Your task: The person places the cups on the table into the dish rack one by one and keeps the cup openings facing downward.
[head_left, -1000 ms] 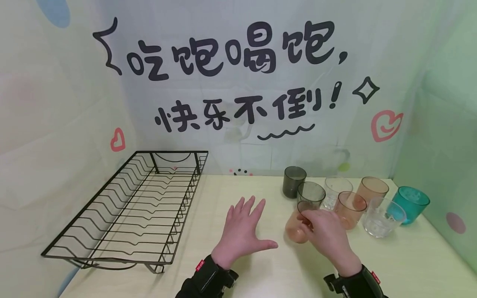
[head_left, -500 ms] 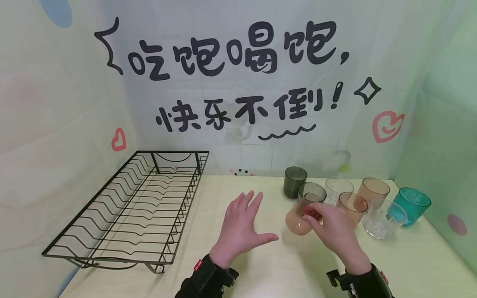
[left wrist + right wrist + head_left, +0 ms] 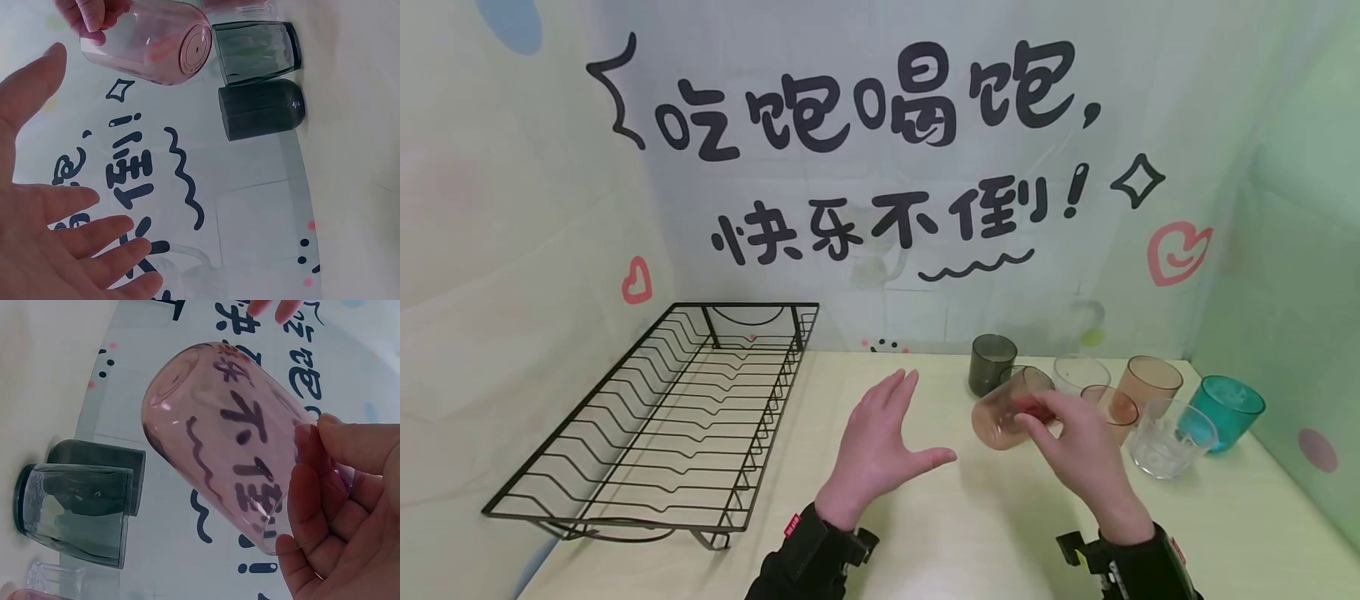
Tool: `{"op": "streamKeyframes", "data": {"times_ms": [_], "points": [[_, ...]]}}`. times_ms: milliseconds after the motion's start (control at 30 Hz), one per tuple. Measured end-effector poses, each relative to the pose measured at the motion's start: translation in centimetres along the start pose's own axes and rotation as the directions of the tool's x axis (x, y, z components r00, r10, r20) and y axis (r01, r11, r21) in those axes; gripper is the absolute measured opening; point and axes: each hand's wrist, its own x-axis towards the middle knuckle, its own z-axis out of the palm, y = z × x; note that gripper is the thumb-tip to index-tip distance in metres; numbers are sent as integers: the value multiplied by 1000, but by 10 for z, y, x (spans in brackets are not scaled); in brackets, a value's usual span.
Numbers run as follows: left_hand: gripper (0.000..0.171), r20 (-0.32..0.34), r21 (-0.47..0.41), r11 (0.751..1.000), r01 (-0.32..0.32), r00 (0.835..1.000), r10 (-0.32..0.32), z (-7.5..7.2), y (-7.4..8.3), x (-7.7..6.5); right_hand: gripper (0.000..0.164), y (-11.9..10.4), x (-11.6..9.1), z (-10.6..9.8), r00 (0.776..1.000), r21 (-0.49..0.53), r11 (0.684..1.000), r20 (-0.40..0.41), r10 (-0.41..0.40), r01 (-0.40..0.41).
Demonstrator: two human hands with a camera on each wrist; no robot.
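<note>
My right hand point(image 3: 1078, 446) pinches a clear pink-orange cup point(image 3: 1000, 415) at its rim, thumb on one side and fingers on the other. The cup hangs tilted above the table, its base toward the left. In the right wrist view the see-through cup point(image 3: 206, 425) shows the wall lettering behind it. To the left of the cup my left hand point(image 3: 876, 446) is raised with fingers straight and thumb spread, touching nothing. In the left wrist view the left palm point(image 3: 37, 250) faces the cup, with a gap between them.
A black wire dish rack point(image 3: 748, 529) stands at the left. Behind the held cup is a dark grey cup point(image 3: 991, 367). Toward the right stand a clear glass point(image 3: 1165, 454), an orange cup point(image 3: 1150, 379) and a teal cup point(image 3: 1228, 417), near the side wall.
My right hand has lifted the pink-orange cup off the table and tilted it so its base swings left. My left hand has risen slightly, fingers drawn closer together.
</note>
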Motion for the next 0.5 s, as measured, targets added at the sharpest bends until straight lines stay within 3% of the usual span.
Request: {"op": "streamKeyframes", "data": {"times_ms": [267, 500], "points": [[102, -51, -94, 995, 20, 998, -25, -4, 0, 4, 22, -7, 7, -3, 995, 133, 990, -88, -36, 47], [102, -76, -188, 982, 32, 996, -47, -5, 0, 8, 23, -14, 9, -3, 984, 150, 987, -177, -23, 50]]}}
